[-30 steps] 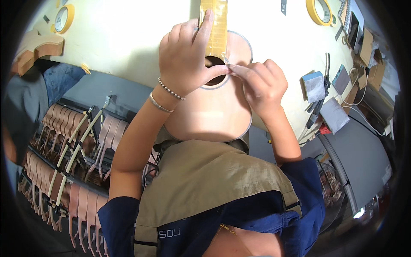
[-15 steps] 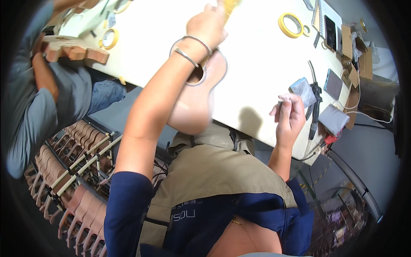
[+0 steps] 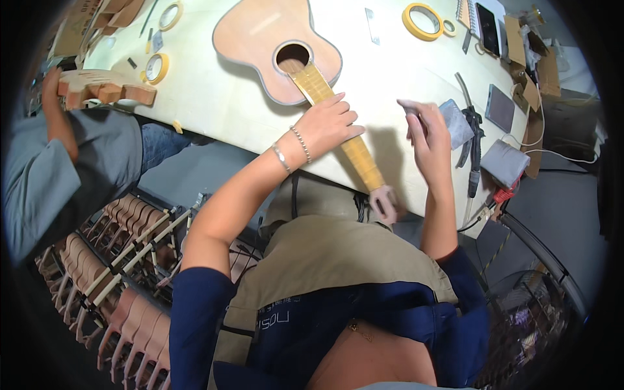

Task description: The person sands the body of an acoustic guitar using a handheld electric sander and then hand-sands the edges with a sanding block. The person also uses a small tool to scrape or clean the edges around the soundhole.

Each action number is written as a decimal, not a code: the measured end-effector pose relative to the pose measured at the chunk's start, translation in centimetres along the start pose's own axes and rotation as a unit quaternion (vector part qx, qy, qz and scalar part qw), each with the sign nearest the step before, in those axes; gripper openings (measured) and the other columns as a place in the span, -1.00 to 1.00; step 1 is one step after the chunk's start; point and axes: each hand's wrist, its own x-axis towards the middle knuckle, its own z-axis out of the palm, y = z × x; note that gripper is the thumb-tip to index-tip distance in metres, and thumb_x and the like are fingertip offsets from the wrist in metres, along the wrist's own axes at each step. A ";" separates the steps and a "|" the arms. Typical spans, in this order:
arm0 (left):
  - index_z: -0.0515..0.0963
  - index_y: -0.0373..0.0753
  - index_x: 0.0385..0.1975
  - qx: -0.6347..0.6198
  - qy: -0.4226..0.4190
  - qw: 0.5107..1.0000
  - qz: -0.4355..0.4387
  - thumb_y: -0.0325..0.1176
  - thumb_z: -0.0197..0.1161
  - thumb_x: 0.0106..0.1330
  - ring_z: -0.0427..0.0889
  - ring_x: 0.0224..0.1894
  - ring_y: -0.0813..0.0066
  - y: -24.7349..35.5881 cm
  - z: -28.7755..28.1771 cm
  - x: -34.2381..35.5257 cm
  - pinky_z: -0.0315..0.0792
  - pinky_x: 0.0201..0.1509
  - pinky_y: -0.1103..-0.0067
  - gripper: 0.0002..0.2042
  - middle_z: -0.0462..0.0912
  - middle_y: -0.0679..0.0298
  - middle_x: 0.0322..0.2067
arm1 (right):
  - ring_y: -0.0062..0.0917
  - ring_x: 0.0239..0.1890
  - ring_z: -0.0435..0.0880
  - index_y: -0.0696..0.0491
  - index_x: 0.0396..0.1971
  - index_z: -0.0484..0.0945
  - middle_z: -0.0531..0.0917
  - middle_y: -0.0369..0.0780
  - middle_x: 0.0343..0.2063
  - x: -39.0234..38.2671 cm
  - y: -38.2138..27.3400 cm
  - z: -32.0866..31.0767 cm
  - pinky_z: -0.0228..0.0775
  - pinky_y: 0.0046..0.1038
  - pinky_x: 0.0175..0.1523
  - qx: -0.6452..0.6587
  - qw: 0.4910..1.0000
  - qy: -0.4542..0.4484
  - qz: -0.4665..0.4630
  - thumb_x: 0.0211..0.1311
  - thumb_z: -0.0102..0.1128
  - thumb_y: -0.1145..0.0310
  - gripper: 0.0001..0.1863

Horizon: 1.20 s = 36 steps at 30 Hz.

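Observation:
An unstrung ukulele (image 3: 244, 45) lies on the white table, its body away from me and its neck angled toward me. Yellow tape (image 3: 361, 162) covers the fretboard, and the slotted headstock (image 3: 383, 205) reaches past the table's near edge. My left hand (image 3: 328, 127) is closed around the neck, not far from the body. To the right of the neck, my right hand (image 3: 429, 133) is raised with thumb and fingers bent together. Something small and dark seems to sit at its fingertips, too small to name.
Beside my right hand lie a grey block (image 3: 457, 125) and a black air gun (image 3: 476, 140) with a hose. Yellow tape rolls (image 3: 422, 21) and a metal plate (image 3: 372, 26) are farther back. At left a person (image 3: 71, 156) stands near wooden pieces (image 3: 107, 88). Racks (image 3: 130, 325) hold several brown instruments.
The ukulele has been turned about: its body now points away and its headstock toward me. My left hand has come nearer along with the neck. My right hand has lifted slightly.

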 end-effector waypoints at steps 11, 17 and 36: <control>0.43 -0.36 0.19 0.063 0.226 0.897 -0.374 0.04 0.50 0.01 0.13 0.42 -0.30 -3.3 1.2 -0.4 -0.02 0.38 -0.21 -0.20 0.28 -0.14 0.33 | -0.45 -0.41 0.59 -0.03 -0.44 0.66 0.62 -0.35 -0.48 13.4 3.0 9.5 0.46 -0.43 -0.37 -0.090 0.945 -0.034 -0.313 -0.02 0.42 0.45 -0.87; 0.46 -0.25 0.15 0.086 0.210 0.880 -0.417 0.13 0.53 -0.12 0.04 0.44 -0.35 -4.0 2.7 0.7 -0.09 0.30 -0.36 -0.17 0.17 -0.11 0.40 | -0.50 -0.41 0.56 -0.10 -0.51 0.64 0.57 -0.42 -0.53 14.7 3.2 11.1 0.46 -0.46 -0.40 -0.181 0.915 -0.004 -0.361 -0.19 0.42 0.40 -0.84; 0.44 -0.12 0.02 0.109 0.287 0.869 -0.387 0.03 0.52 -0.20 0.10 0.43 -0.34 -4.6 4.1 0.5 -0.01 0.27 -0.32 -0.28 0.22 -0.06 0.37 | -0.50 -0.44 0.55 -0.09 -0.55 0.63 0.59 -0.43 -0.53 14.7 2.9 11.2 0.43 -0.44 -0.45 -0.174 0.916 -0.031 -0.359 -0.26 0.39 0.42 -0.83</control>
